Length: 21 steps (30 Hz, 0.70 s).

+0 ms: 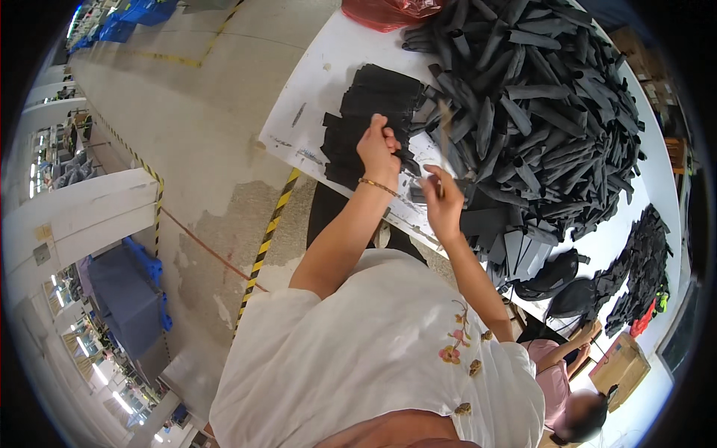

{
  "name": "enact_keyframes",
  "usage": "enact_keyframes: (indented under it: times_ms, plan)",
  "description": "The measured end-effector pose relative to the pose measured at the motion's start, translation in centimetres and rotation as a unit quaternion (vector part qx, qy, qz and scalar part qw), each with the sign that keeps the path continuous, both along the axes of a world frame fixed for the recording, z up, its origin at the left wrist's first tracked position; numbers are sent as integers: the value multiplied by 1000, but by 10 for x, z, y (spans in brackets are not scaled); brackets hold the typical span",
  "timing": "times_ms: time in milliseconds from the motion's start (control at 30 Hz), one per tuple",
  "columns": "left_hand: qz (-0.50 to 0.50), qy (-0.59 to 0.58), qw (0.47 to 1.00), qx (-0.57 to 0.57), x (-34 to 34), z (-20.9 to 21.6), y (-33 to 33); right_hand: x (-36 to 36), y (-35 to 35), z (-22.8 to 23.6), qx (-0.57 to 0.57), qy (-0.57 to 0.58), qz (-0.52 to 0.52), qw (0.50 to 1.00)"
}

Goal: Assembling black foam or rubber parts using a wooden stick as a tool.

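Observation:
On the white table lie neat stacks of flat black strips (381,93), side by side near the left edge. My left hand (379,151) rests over the nearer stacks with its fingers curled closed; what is in them, if anything, is hidden. Just to its right, my right hand (444,201) is raised near the table's front edge, fingers bent together. I cannot make out what it holds. A blurred, thin brownish streak (446,127) shows above it. Beyond it spreads a large heap of loose, folded black pieces (530,112).
A red plastic bag (390,11) lies at the far edge of the table (299,112). Flat dark panels (523,250) and black pouches (571,295) lie to the right. Another person (556,373) in pink works at lower right beside a cardboard box (620,369). Striped tape (270,224) marks the floor.

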<state>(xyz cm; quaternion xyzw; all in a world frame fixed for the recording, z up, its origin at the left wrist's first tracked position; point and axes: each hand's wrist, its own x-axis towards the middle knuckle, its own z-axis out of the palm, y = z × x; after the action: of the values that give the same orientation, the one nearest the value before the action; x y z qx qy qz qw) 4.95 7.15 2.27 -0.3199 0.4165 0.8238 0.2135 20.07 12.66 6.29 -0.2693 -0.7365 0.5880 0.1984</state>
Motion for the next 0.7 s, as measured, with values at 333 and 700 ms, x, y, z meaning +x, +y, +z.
enact_keyframes:
  times_ms: [333,700]
  plan:
    - [-457,375,804,-57,12,24,-17,-16,32,-17,74,66,12,995]
    - [-547,308,778,-10,84,69,-1,-64,113,80,29,185,-360,914]
